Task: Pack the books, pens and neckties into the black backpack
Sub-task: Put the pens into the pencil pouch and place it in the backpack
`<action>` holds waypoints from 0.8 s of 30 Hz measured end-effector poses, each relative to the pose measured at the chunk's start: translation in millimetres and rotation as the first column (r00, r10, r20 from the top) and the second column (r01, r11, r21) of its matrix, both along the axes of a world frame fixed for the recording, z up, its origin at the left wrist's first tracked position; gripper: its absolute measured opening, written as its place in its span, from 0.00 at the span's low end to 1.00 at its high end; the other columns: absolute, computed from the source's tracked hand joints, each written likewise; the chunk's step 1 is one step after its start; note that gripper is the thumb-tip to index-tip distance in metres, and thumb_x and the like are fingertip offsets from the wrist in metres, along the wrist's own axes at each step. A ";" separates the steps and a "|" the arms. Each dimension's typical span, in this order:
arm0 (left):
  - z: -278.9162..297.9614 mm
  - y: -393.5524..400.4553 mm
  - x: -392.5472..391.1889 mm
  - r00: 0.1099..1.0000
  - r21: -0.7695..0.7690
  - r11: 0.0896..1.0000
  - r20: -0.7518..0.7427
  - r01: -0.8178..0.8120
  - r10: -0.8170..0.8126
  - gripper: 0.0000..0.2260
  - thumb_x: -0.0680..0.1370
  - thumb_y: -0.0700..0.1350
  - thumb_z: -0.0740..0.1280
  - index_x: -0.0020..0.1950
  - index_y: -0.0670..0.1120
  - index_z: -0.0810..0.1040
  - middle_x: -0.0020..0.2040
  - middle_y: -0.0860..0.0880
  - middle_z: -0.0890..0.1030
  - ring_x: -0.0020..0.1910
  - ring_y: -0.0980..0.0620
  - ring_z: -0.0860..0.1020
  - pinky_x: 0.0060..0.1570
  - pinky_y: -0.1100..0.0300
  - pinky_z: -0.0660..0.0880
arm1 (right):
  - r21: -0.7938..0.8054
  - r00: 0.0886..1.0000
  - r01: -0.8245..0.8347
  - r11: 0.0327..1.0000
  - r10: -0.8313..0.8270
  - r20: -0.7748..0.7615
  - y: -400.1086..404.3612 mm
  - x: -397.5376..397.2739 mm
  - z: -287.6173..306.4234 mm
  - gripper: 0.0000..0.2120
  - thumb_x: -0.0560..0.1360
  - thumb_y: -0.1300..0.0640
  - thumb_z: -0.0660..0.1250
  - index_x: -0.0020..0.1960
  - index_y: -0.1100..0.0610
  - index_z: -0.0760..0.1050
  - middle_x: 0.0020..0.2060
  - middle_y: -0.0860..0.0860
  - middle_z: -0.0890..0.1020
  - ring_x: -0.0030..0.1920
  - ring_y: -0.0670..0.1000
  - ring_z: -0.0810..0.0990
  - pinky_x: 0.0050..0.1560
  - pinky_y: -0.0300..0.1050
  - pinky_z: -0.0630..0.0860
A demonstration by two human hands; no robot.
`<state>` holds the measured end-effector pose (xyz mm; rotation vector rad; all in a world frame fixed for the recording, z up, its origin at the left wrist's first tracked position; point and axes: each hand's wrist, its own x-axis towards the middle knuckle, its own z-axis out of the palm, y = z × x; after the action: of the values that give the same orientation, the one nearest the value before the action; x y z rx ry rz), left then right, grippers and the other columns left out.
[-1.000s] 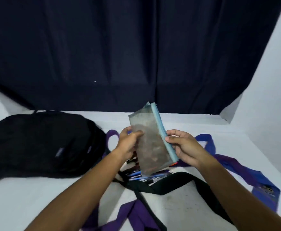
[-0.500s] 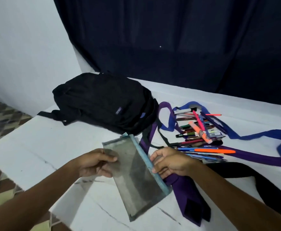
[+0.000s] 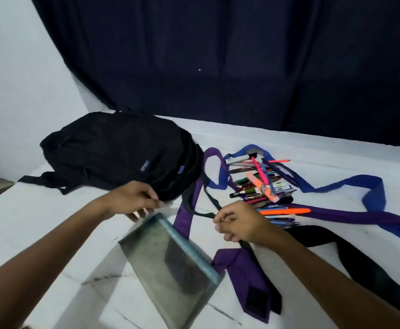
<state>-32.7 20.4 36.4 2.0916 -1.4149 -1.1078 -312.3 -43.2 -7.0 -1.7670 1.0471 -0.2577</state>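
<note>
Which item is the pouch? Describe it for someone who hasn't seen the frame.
Start at the black backpack on the white table. Nearer the camera, between both forearms, lies the grey mesh pouch. It is flat, rectangular and see-through with a light-blue edge, unlike the neckties beside it.

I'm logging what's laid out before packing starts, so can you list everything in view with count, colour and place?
backpack: one, black, far left of the table, lying flat.
mesh pouch: one, grey with a light blue zip edge, near middle, lying on the table.
pens: a pile, mixed colours, count unclear, right of the backpack.
purple neckties: apparently two, one in the near middle, one running right.
blue necktie: one, looping behind the pens to the right.
black necktie: one, near right.
table: one, white.
curtain: dark navy, behind.
left hand: at the backpack's near edge.
right hand: pinching the black necktie's thin end.
</note>
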 end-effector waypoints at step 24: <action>-78.2 -95.6 -179.6 0.614 -0.274 0.590 0.599 0.760 -0.513 0.04 0.78 0.40 0.63 0.49 0.44 0.78 0.50 0.46 0.80 0.48 0.47 0.77 0.45 0.57 0.71 | -0.737 0.950 0.233 0.634 -0.312 0.032 -43.4 -122.5 -30.0 0.04 0.73 0.60 0.69 0.47 0.58 0.78 0.44 0.51 0.80 0.45 0.49 0.78 0.43 0.44 0.79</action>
<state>-212.4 -75.2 -41.8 1.4754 -2.5417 -0.3038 -434.8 -86.6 -37.0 -2.3440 1.4115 -0.9055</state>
